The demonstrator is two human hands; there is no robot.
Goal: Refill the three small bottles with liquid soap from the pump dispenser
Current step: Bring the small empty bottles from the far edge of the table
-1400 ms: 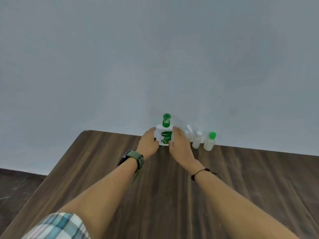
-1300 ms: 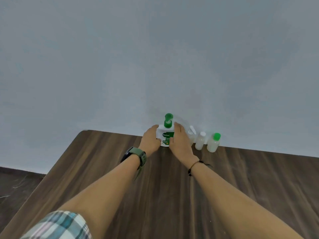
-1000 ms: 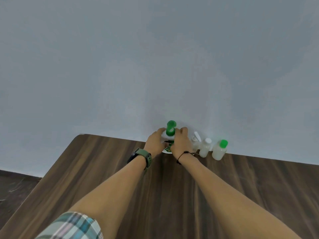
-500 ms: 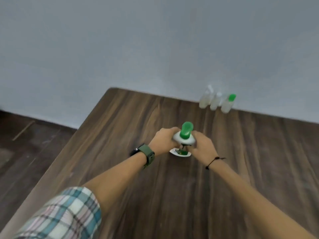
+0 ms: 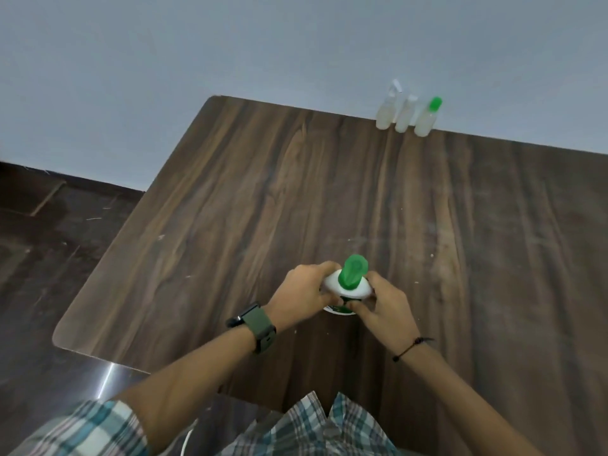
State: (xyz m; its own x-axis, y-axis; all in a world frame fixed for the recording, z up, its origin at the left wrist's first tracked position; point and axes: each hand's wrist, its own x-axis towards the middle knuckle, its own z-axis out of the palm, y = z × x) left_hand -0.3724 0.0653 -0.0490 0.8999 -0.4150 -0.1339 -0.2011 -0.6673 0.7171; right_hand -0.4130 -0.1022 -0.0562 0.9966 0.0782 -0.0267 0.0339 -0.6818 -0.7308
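Pump dispenser (image 5: 349, 286) nearer than before.

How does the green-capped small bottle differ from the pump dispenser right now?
The green-capped bottle stands untouched at the table's far edge by the wall; the pump dispenser sits near the person, gripped by left hand and right hand. The bottle is slimmer. Both have green tops.

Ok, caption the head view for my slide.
Both hands hold the soap dispenser; three small bottles wait by the wall.
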